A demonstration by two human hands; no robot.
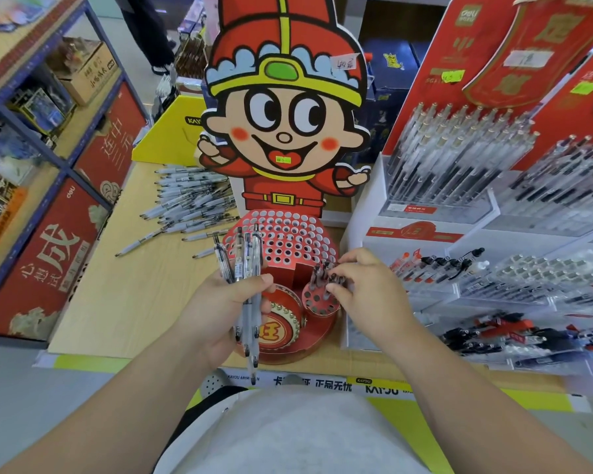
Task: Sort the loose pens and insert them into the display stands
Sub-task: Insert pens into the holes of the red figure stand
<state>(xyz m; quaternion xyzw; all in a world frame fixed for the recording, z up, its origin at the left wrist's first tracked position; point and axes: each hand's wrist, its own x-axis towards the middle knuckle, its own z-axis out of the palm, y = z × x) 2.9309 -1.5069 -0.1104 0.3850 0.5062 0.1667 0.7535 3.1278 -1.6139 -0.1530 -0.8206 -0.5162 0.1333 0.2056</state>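
Insertion in hand: left hand (220, 309) clamps a bundle of pens (247, 261) above the counter's (134, 285) near edge, right hand (370, 292) pinches seated pens (324, 273) in the small round holder (319, 304); next, judged, one pen aligned upright over a free hole; loose pens (189, 203) lie far-left.

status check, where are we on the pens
left grip holds bunch of pens. right grip pinches standing pens in small round holder. big stand holes look empty, loose pile waits on table. nothing blocking.
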